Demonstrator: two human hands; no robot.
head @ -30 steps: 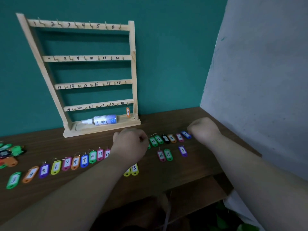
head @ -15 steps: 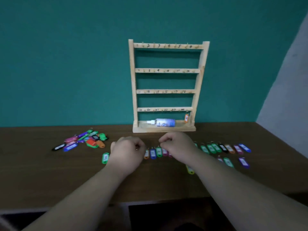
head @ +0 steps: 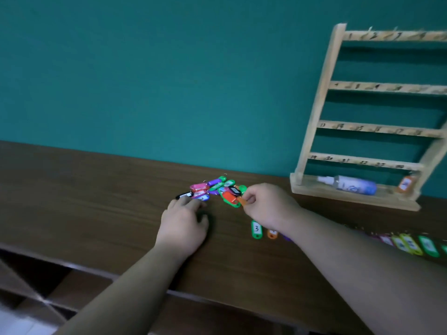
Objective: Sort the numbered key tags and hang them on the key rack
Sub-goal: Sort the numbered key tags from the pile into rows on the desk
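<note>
A heap of coloured key tags (head: pixel 214 189) lies on the brown table (head: pixel 96 197) near the teal wall. My right hand (head: pixel 267 206) pinches an orange key tag (head: pixel 242 201) at the heap's right edge. My left hand (head: pixel 183 226) lies flat on the table, its fingertips touching tags at the heap's left side. A green tag numbered 3 (head: pixel 256 229) starts a row of sorted tags (head: pixel 411 245) that runs right, partly hidden by my right forearm. The wooden key rack (head: pixel 314 124) stands at the right, with one orange tag (head: pixel 406 184) hanging on its lowest rail.
A white spray bottle (head: pixel 348 185) lies on the rack's base. Open shelf compartments (head: pixel 36 284) show below the table's front edge. The rack's right part is cut off by the frame.
The view has swung left toward the heap. Both hands moved from the sorted row to the heap; my right hand now pinches an orange tag and my left hand has flattened.
</note>
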